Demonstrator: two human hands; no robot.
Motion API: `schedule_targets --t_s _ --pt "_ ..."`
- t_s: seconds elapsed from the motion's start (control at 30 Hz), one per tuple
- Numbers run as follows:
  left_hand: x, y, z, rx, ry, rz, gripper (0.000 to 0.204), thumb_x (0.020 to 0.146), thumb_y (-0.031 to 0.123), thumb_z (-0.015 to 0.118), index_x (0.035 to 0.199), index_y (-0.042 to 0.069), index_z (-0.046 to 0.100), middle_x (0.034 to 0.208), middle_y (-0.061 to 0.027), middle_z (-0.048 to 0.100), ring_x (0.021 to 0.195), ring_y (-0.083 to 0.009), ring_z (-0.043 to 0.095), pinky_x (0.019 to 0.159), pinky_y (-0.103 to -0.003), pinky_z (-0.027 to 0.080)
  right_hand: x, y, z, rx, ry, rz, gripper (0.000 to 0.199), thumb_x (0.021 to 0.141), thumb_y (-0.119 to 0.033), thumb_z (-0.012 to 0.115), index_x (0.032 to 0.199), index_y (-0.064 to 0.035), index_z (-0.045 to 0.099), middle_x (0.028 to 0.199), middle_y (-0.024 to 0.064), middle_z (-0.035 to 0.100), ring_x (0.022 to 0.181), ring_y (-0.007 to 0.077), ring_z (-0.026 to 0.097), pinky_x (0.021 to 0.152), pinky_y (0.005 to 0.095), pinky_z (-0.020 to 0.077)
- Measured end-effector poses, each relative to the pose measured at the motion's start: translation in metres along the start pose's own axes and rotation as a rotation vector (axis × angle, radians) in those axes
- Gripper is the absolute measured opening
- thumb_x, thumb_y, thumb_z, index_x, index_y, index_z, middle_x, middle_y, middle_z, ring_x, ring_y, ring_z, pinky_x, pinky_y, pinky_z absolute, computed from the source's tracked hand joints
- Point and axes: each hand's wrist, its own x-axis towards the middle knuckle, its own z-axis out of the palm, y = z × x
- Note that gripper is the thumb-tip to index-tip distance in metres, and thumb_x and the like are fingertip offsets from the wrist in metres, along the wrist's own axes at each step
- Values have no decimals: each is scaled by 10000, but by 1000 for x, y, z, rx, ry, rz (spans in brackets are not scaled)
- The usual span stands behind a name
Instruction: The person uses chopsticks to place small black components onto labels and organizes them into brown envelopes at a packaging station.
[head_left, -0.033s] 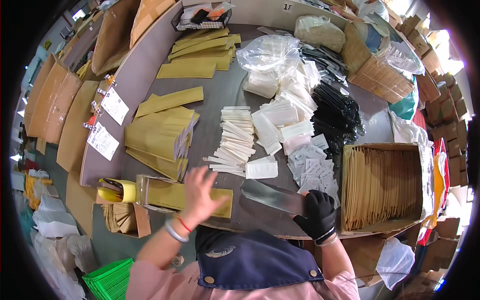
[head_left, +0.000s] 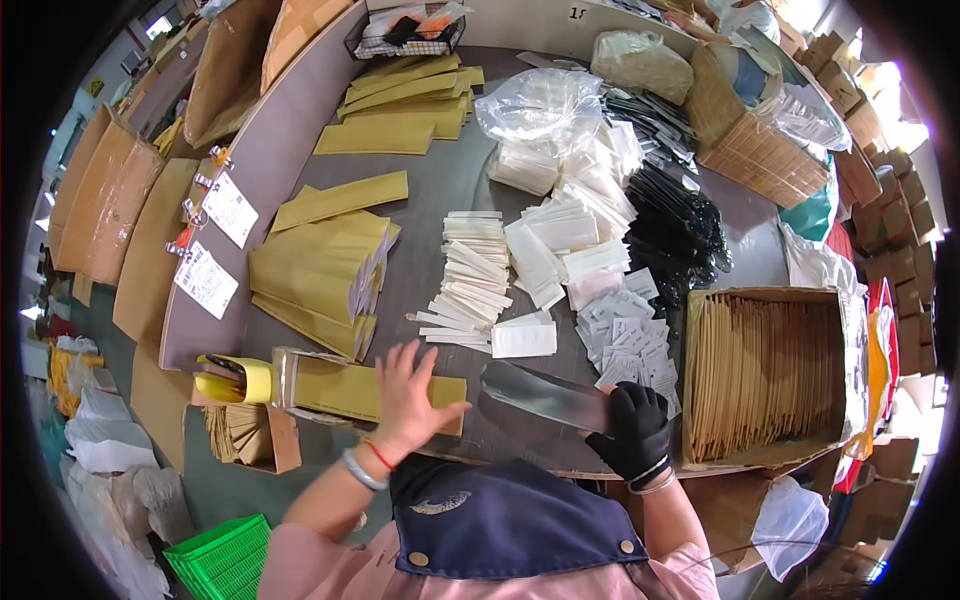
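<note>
— Head view showed both hands low over the tabletop (head_left: 440,190). What was the left hand (head_left: 408,400) doing?

— It lay bare, its grip apart with fingers spread, resting on a yellow padded envelope (head_left: 350,388) that lay flat at the near edge. A red string and a pale bangle sat on that wrist.

— And the right hand (head_left: 632,432)?

— It wore a black glove, and its grip was clamped on the end of a silvery grey pouch (head_left: 540,394), which stretched leftward just above the tabletop, near the envelope's right end.

— What lay around them?

— A stack of yellow envelopes (head_left: 318,275) stood behind the left hand. White sachets (head_left: 470,280) and small white packets (head_left: 628,335) were spread in the middle, with black strips (head_left: 680,225) farther back. An open cardboard box (head_left: 765,375) of tan envelopes stood just right of the gloved hand.
</note>
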Motion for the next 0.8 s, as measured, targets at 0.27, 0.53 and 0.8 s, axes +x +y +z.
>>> schedule_targets --t_s 0.27,0.53,0.8 --pt "-11 -6 21 -235 16 -105 886 615 407 871 1304 -18 511 1402 -204 420 1343 -437 306 1115 -552 213 0 1 1 7 -198 -83 629 571 -312 826 1121 -120 589 1037 73 606 988 308 566 842 446 401" --pt "7 1 3 -218 -121 -85 761 664 369 852 1265 8 555 1375 -198 473 1303 -394 391 1095 -556 268 28 -53 91 228 -25 -292 694 595 -400 829 1167 -113 561 1100 108 597 1012 311 567 864 438 410" --pt "77 -32 20 -41 29 265 80 738 120 746 728 102 669 773 -9 589 801 -247 553 707 -391 430 -23 67 30 211 384 391 428 700 -177 787 1082 -79 620 1062 142 617 1066 322 571 937 399 443"
